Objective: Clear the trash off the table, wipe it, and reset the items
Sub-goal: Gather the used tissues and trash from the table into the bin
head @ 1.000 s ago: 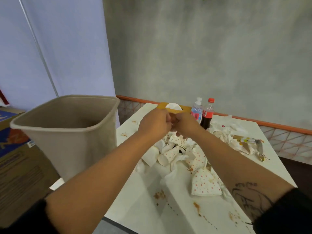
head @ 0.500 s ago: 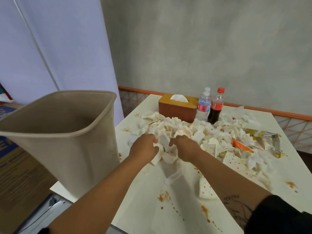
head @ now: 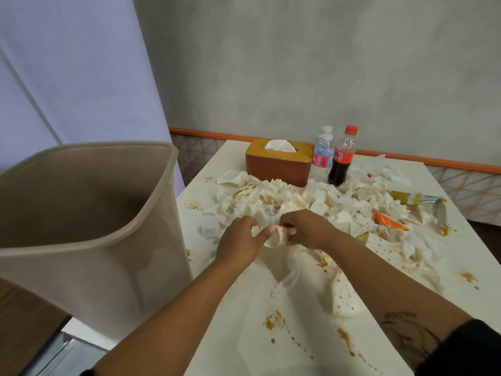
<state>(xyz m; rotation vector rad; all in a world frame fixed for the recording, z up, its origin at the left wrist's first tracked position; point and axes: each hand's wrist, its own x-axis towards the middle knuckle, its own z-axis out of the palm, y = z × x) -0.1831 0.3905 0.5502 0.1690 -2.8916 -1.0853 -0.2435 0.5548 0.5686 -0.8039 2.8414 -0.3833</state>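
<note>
Since a second ago, our two hands have dropped from in front of the tissue box (head: 279,165) to the near edge of the paper litter (head: 271,196), and in the last half second they have closed in on a single piece. The left hand (head: 240,244) and right hand (head: 307,229) now meet at the table's middle, both gripping one crumpled paper wad (head: 276,237). The left thumb lies along its near side and the right fingers curl over its top.

Taking the wad as the dial's centre:
- 12 o'clock – the tissue box, with a white tissue standing out of its slot.
- 1 o'clock – a water bottle (head: 322,156) and a cola bottle (head: 343,158), upright and side by side, just beside the box.
- 2 to 3 o'clock – a yellow wrapper (head: 414,198) and an orange wrapper (head: 387,221) lying among the litter.
- 5 o'clock – a dotted paper sheet (head: 344,294), flat on the white table (head: 311,356).
- 6 o'clock – brown sauce stains (head: 273,320) on the tabletop.
- 9 o'clock – the beige trash bin (head: 89,218), just beside the table's left edge; we cannot tell whether it touches the table.

The litter spreads from 11 o'clock round to 3 o'clock, its far edge lying against the box and bottles.
</note>
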